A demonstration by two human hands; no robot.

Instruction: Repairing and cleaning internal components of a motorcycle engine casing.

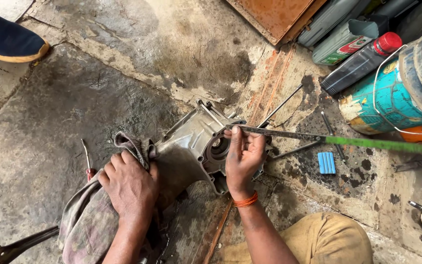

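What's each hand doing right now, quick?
Left hand: closed on a dirty rag, pressing it against the metal engine casing.
Right hand: gripping a flat metal blade over the casing.

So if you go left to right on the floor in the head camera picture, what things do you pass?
Red-handled screwdriver → left hand on a rag → grey metal engine cover → right hand → blue ridged block → teal bucket.

Rag's (91, 220) lower end and green-handled tool's (367, 143) tip beyond the edges
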